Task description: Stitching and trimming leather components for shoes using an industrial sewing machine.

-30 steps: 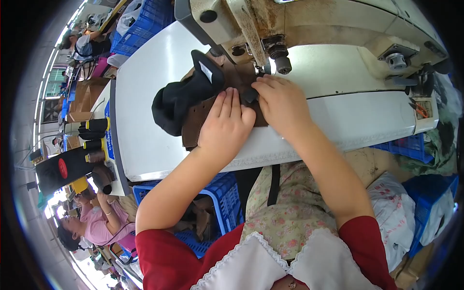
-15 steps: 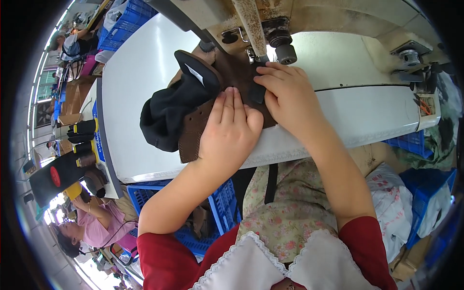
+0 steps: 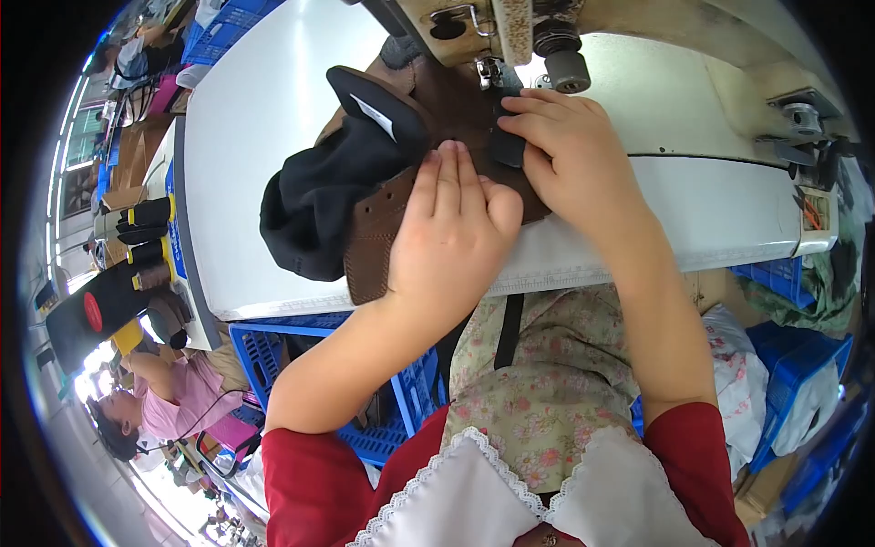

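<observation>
Brown workpiece (image 3: 460, 109), partly hidden under both hands (image 3: 456, 239)

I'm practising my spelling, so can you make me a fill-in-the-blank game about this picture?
The left hand lies on a leather-like piece coloured ____.
The dark strip is touched by the person's ____ hand.
The plastic crate below the table is coloured ____.
The patterned cloth over the lap is printed with ____.

Missing words: brown; right; blue; flowers.
</observation>
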`<state>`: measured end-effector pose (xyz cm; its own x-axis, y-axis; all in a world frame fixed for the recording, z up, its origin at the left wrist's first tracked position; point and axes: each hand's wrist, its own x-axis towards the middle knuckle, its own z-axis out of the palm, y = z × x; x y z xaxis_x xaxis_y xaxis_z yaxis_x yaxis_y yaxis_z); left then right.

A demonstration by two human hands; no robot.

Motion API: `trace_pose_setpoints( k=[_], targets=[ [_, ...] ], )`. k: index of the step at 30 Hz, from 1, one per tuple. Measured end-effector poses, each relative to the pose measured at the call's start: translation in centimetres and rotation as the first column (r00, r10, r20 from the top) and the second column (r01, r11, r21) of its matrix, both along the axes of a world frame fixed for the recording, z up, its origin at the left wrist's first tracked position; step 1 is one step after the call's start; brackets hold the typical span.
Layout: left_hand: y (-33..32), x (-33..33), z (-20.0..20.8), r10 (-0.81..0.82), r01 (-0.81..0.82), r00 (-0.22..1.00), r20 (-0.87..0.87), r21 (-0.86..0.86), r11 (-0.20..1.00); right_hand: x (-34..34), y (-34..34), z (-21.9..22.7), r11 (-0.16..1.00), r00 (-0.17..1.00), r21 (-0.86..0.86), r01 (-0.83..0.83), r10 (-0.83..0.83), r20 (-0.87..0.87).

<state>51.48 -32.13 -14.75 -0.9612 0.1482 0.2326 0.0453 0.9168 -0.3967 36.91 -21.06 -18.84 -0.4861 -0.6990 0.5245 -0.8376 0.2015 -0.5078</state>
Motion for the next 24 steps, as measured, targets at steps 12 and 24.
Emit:
trace_pose_setpoints(
  k=[12, 24],
  targets=[
    [1.4, -0.3, -0.4, 0.048, -0.047, 0.999, -0.016, 0.045, 0.998, -1.0, 0.4, 0.5, 0.995, 0.996, 0.061, -0.080, 0.077, 0.039],
    [2.9, -0.6, -0.3, 0.138, -0.138, 0.990, 0.006, 0.044, 0.989, -2.2, 0.5, 0.1, 0.988, 0.985, 0.037, -0.152, 0.148, 0.090]
  ],
)
